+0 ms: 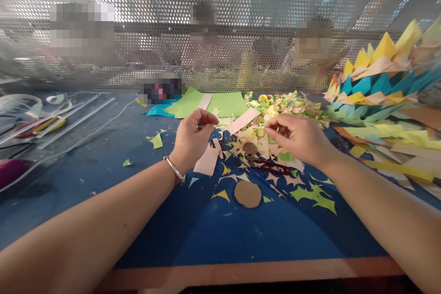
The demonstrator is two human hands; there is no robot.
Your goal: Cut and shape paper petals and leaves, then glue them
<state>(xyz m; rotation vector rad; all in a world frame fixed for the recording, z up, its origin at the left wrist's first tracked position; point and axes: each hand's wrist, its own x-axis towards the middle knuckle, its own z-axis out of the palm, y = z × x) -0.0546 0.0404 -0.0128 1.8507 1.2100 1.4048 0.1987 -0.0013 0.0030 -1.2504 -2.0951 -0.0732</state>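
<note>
- My left hand [195, 135] curls, thumb near fingertips; my right hand [292, 137] bends loosely. I cannot tell whether either pinches anything.
- The pale pink strip [244, 121] shows between them, left of the scrap pile [285, 104].
- Thin paper, I judge, wants light fingertips at its edges.

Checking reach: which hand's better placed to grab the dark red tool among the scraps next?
Right hand, probably: it's nearer the dark red tool; the left hand is beside the pale rectangle.
</note>
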